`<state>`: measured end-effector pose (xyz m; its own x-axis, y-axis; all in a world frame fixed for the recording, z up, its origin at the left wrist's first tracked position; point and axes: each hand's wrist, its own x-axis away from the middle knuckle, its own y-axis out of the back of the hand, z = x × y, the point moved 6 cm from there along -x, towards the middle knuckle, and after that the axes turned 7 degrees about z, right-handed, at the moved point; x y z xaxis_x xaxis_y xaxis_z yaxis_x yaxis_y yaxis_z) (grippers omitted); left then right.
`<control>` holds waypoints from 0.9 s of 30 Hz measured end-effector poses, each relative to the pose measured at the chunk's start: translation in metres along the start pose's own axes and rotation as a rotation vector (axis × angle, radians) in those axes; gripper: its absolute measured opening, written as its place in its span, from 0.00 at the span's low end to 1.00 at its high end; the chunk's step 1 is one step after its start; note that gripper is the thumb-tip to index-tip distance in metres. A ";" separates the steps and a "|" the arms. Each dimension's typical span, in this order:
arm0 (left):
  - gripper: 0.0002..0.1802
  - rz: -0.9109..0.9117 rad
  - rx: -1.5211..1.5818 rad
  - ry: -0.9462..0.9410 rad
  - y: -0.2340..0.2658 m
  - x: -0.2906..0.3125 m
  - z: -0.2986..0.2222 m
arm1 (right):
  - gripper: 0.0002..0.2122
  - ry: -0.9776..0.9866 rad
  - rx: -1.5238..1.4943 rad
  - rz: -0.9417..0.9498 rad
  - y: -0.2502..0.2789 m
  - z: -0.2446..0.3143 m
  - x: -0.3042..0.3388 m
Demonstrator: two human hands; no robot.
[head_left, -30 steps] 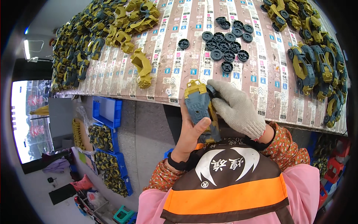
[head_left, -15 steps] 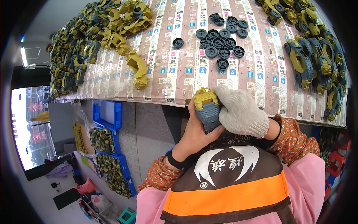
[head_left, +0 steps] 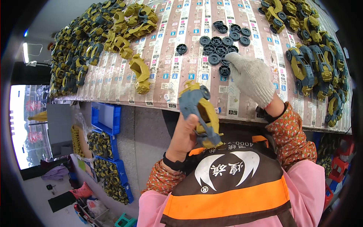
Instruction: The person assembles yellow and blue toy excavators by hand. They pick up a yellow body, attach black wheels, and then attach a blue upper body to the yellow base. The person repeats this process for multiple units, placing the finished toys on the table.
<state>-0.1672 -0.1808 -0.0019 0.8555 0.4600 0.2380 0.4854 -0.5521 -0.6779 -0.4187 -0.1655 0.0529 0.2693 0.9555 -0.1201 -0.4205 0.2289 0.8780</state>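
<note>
My bare left hand [head_left: 185,132] grips a yellow and dark-grey toy vehicle [head_left: 206,113] from its left side, tilted at the table's front edge. One dark wheel shows at the vehicle's upper end. Over a cluster of loose dark-grey toy wheels [head_left: 221,50] reaches my right hand [head_left: 251,77], in a knitted off-white glove. Its fingers stretch toward the wheels, with the tips at the cluster's near right side; the glove hides what lies beneath. Close in front of the fingertips lies a single wheel [head_left: 224,70].
Piled toy vehicles [head_left: 77,49] fill the table's left side, beside yellow body shells [head_left: 140,73]. More vehicles [head_left: 321,68] lie along the right. A lone wheel [head_left: 181,48] sits left of the cluster. Blue crates [head_left: 106,117] stand below at left; red stools [head_left: 338,166] are at lower right.
My right hand has left the vehicle and moved up to the wheels. My left hand has shifted slightly left and turned the vehicle, showing its open side and a wheel.
</note>
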 end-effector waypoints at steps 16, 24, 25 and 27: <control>0.31 -0.115 0.178 -0.226 0.016 -0.004 -0.022 | 0.10 0.287 0.295 0.094 -0.025 0.019 0.025; 0.31 -0.194 0.125 -0.283 0.015 -0.012 -0.017 | 0.15 0.021 -0.609 0.254 -0.017 0.043 0.066; 0.32 -0.192 0.094 -0.285 0.016 -0.012 -0.016 | 0.15 0.002 -0.637 0.237 -0.020 0.046 0.070; 0.31 -0.191 0.066 -0.285 0.011 -0.014 -0.015 | 0.14 -0.107 -0.801 0.232 -0.032 0.049 0.077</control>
<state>-0.1710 -0.2037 -0.0018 0.6605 0.7319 0.1674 0.6115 -0.3951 -0.6855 -0.3420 -0.1080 0.0387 0.1637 0.9811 0.1027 -0.9523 0.1301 0.2759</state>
